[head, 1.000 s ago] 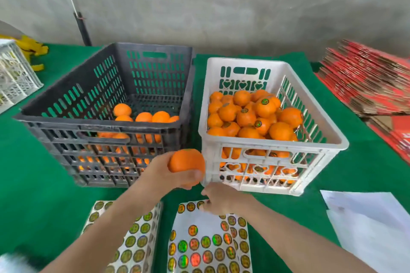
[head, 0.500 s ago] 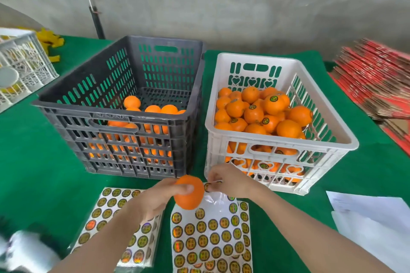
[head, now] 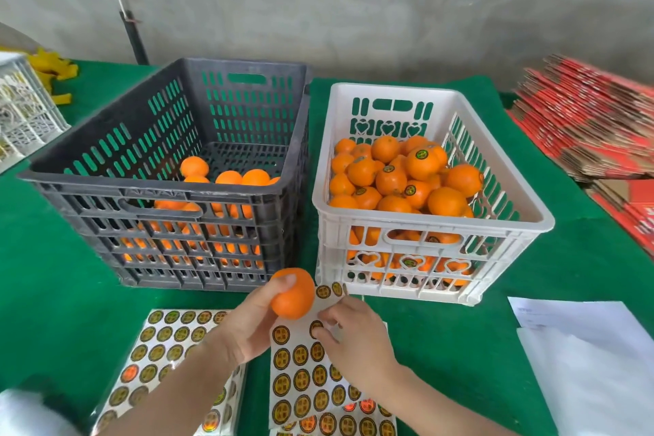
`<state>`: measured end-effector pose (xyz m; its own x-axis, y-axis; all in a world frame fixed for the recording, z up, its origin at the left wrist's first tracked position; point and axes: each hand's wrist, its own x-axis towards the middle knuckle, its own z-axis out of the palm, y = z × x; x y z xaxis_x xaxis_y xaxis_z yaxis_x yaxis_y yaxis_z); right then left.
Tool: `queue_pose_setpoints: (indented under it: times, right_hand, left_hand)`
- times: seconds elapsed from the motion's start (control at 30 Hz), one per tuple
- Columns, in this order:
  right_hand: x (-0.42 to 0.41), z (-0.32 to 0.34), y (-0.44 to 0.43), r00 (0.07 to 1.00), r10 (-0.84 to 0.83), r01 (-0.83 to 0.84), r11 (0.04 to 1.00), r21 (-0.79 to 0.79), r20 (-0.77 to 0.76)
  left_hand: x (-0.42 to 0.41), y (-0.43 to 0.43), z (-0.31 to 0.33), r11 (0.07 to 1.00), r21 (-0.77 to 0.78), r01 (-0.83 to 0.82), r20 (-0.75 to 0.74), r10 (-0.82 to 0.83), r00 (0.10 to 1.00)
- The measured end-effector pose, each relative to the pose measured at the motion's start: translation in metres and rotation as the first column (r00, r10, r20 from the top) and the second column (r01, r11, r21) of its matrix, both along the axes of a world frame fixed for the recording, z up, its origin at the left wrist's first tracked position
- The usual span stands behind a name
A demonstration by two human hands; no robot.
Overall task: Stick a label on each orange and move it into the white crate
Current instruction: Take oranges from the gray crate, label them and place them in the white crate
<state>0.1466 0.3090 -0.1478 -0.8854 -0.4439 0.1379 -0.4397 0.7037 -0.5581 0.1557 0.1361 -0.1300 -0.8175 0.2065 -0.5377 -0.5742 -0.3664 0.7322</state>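
**A:** Where is the orange right now?

**B:** In the left hand (head: pixel 247 326). That grip is clamped on the orange (head: pixel 293 294), with the thumb across its upper side and the fingers curled behind it, and it holds the fruit above the bench (head: pixel 53 276).

**A:** And the right hand?

**B:** The right hand (head: pixel 357 336) sits just right of that grip and a little nearer the person, over a sheet of labels (head: pixel 304 379). Its grip is closed, thumb and forefinger pinching one label (head: pixel 316 328) near the sheet's far end. The label lies against the sheet. I cannot tell whether its edge has lifted.

**A:** How close is the orange to that label?

**B:** Just beside it, up and to the left of the pinching fingertips.

**A:** Where is the white crate?

**B:** The white crate (head: pixel 435 223) stands on the bench just beyond the right grip and slightly to its right. It holds a pile of oranges (head: pixel 400 177), several of them showing round labels.

**A:** What is beyond the left grip?

**B:** A grey crate (head: pixel 141 184), right beside the white one, with loose oranges (head: pixel 230 177) low inside it.

**A:** Anything else close by?

**B:** A second sheet (head: pixel 166 340) lies left of the left grip, partly under the forearm. White papers (head: pixel 584 347) lie well right of the right grip, and flat red cartons (head: pixel 584 124) are stacked beyond them.
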Motion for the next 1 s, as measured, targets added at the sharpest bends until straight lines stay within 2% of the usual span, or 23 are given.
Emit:
queue_pose_setpoints:
  times: [0.3, 0.43, 0.5, 0.57, 0.7, 0.77, 0.83, 0.9, 0.93, 1.0]
  right_hand:
    - [0.005, -0.002, 0.002, 0.997, 0.033, -0.045, 0.986, -0.159, -0.076]
    - [0.003, 0.004, 0.006, 0.998, 0.042, -0.028, 0.954, -0.298, 0.038]
    - [0.005, 0.005, 0.01, 0.991, 0.035, 0.009, 0.946, -0.325, 0.127]
    - [0.005, 0.007, 0.014, 0.976, 0.006, 0.066, 0.945, -0.321, 0.218]
    - [-0.001, 0.013, 0.021, 0.918, -0.076, 0.211, 0.924, -0.318, 0.39]
    - [-0.006, 0.019, 0.022, 0.884, -0.098, 0.273, 0.901, -0.337, 0.457]
    - [-0.012, 0.029, 0.023, 0.863, -0.072, 0.304, 0.865, -0.398, 0.501]
    - [-0.016, 0.044, 0.021, 0.861, 0.01, 0.269, 0.84, -0.472, 0.508]
    - [-0.017, 0.052, 0.02, 0.868, 0.064, 0.222, 0.836, -0.501, 0.492]
    - [-0.017, 0.066, 0.015, 0.892, 0.146, 0.104, 0.855, -0.508, 0.428]
  left_hand:
    - [-0.002, 0.001, -0.011, 0.998, 0.061, 0.015, 0.061, -0.019, 0.998]
    - [-0.006, 0.0, -0.01, 0.998, 0.036, 0.058, 0.056, -0.06, 0.997]
    - [-0.008, -0.003, -0.009, 0.992, -0.039, 0.117, 0.008, -0.117, 0.993]
    - [-0.007, -0.006, -0.006, 0.964, -0.201, 0.174, -0.041, -0.186, 0.982]
    - [-0.006, -0.011, -0.002, 0.791, -0.578, 0.203, -0.096, -0.312, 0.945]
    - [-0.005, -0.012, 0.003, 0.772, -0.612, 0.17, -0.126, -0.308, 0.943]
    - [-0.003, -0.012, 0.01, 0.872, -0.471, 0.135, -0.199, -0.255, 0.946]
    - [-0.001, -0.01, 0.014, 0.978, -0.19, 0.084, -0.224, -0.126, 0.966]
    - [-0.001, -0.008, 0.016, 0.996, -0.065, 0.055, -0.203, -0.067, 0.977]
    - [-0.004, -0.001, 0.02, 0.996, 0.088, 0.02, -0.13, -0.009, 0.992]
